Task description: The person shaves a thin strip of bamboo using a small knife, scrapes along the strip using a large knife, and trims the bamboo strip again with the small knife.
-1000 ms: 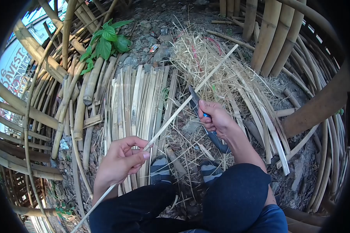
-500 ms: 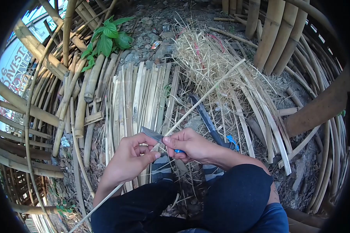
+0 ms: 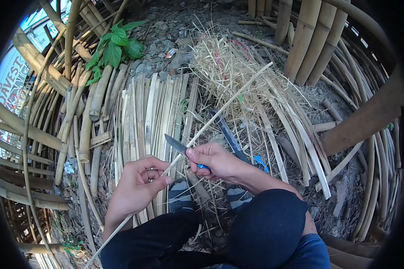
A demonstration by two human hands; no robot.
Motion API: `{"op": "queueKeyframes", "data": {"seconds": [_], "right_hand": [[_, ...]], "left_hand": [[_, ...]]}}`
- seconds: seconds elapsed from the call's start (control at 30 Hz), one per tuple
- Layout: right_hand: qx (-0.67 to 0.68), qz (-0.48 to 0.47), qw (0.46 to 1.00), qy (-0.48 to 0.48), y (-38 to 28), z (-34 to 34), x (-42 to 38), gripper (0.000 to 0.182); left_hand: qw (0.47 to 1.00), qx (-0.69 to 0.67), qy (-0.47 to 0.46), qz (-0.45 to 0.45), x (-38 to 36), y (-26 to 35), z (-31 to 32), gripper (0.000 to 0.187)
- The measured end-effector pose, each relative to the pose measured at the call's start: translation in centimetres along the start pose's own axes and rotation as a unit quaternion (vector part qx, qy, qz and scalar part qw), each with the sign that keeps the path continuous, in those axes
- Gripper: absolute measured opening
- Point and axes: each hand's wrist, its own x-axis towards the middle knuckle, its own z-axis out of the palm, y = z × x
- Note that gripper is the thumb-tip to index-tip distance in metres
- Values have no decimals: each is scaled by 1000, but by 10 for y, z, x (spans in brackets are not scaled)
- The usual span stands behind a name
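Observation:
A long, thin bamboo strip (image 3: 231, 99) runs slantwise from the lower left, through both hands, to the upper right. My left hand (image 3: 137, 186) pinches it between thumb and fingers. Just up the strip, my right hand (image 3: 213, 160) is closed round the blue handle of a knife (image 3: 175, 144), its thumb at the base of the blade and against the strip. The dark blade points up and left, lying across the strip. Most of the handle is hidden in my right hand.
Split bamboo slats (image 3: 155, 105) lie side by side ahead. A heap of shavings (image 3: 229, 74) sits to their right, with a dark long blade (image 3: 229, 136) on the ground nearer me. Thick bamboo poles (image 3: 303, 42) stand at right; a leafy plant (image 3: 116, 47) grows upper left.
My right hand with the knife has moved slightly up, away from my left hand, and the blade now shows more fully. More of the strip shows between the hands. The view has shifted a little.

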Motion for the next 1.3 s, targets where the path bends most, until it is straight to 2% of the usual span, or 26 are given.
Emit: {"op": "queueKeyframes", "data": {"seconds": [0.13,0.37,0.43,0.5,0.53,0.63,0.77,0.9,1.03,1.2,1.3], "right_hand": [[18,-5,999,39,-5,-21,2,41],[14,4,992,127,-9,-62,6,42],[37,12,991,130,-6,-51,6,42],[-14,-1,997,73,-8,-31,1,43],[-24,5,997,77,-9,-27,0,44],[37,-6,993,115,-13,-57,5,42],[16,-8,986,164,-17,-89,5,40],[96,-38,968,229,-17,-146,5,38],[54,-32,983,170,-13,-114,1,39],[-49,-25,998,-22,-2,-18,5,42],[-114,-44,989,-80,-6,13,-1,43]], "left_hand": [[999,-20,29,-15,-2,-1,0,17],[998,-40,9,-42,-4,-6,-8,18],[999,-37,10,-35,-3,-8,-8,19],[999,-32,8,-32,-3,-6,-7,20],[999,-29,7,-28,-4,-5,-6,20],[999,-27,5,-22,-9,-4,-7,20],[1000,-22,1,-17,-13,-3,-8,19],[999,-45,0,-26,-18,-2,-14,19],[997,-65,5,-43,-12,-7,-16,20],[986,-164,-6,-34,1,-12,-12,17],[976,-217,-5,-11,2,-9,-10,17]]}}
